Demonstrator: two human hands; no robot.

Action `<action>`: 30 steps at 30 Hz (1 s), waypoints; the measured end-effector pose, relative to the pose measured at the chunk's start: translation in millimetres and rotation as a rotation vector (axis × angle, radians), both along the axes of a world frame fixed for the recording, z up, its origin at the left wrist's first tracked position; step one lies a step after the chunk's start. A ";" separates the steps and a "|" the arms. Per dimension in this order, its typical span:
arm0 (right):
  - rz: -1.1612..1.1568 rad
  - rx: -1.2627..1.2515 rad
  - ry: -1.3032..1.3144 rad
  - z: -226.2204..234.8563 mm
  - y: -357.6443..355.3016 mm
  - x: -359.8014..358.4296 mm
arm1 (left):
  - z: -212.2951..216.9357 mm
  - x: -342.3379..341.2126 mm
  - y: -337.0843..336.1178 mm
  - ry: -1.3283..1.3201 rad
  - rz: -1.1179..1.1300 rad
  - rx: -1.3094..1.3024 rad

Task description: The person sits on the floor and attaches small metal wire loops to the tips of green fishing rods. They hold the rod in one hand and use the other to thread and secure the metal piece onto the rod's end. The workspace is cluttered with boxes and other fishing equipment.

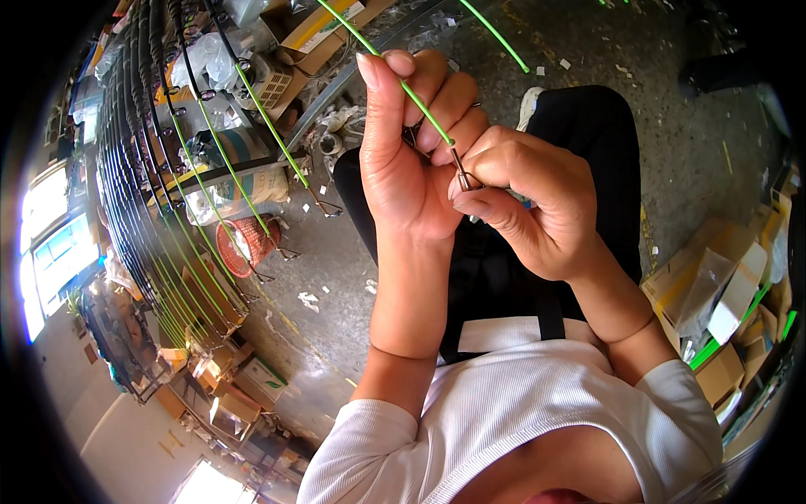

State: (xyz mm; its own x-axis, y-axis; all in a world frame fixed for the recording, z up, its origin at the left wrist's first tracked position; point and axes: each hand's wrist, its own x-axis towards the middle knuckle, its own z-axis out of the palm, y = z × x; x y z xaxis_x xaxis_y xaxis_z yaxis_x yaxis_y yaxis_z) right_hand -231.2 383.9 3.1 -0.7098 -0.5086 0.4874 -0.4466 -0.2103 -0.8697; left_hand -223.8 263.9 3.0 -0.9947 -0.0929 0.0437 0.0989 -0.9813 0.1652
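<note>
A thin, bright green fishing rod (357, 35) runs down from the top edge into my left hand (405, 168). The fingers of that hand curl round it and the thumb points up alongside. At the rod's lower end sits a small dark metal tip guide (461, 173). My right hand (537, 197) pinches this guide between thumb and forefinger, close against the left palm. Part of the guide is hidden by the right fingertips.
Many finished-looking fishing rods (267, 113) with green tips hang in a row at left. Under them stands a red basket (243, 246). Cardboard boxes (722, 370) are piled at right. White scraps litter the grey floor (319, 336). Another green rod end (497, 35) shows at top.
</note>
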 end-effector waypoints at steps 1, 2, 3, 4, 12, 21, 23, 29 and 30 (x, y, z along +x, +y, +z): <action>0.001 0.004 -0.005 -0.2 0.1 0.0 | -0.3 0.2 0.1 0.000 0.000 -0.002; 0.002 0.010 -0.009 -0.3 0.2 0.0 | -0.5 0.2 0.1 0.000 -0.001 -0.003; 0.003 0.015 -0.013 -0.4 0.3 0.0 | -0.3 0.3 0.3 -0.001 0.004 -0.012; 0.002 0.018 -0.020 -0.4 0.4 0.0 | 0.1 0.5 0.4 -0.002 0.008 -0.021; -0.021 -0.019 -0.131 2.7 -0.6 7.2 | -0.6 1.5 -0.6 0.040 0.001 -0.031; 0.132 0.056 -0.323 12.6 4.2 2.2 | -8.5 1.4 -4.7 0.073 0.081 -0.166; 0.099 0.029 -0.490 12.0 2.4 2.1 | -9.5 3.2 -1.7 0.040 0.106 -0.181; -0.023 0.051 -0.386 2.2 -6.9 7.3 | -8.6 6.1 -3.4 -0.024 0.143 -0.311; -0.035 0.066 -0.393 0.4 -7.6 7.3 | -9.6 6.8 -4.1 -0.004 0.129 -0.302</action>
State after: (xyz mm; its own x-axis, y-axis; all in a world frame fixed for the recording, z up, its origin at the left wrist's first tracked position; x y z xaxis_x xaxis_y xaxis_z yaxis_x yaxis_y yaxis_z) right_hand -223.9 376.3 3.6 -0.8529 -0.5022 0.1423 -0.0829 -0.1389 -0.9868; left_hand -217.0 259.8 -6.6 -0.9757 -0.2019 0.0848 0.2184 -0.8673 0.4474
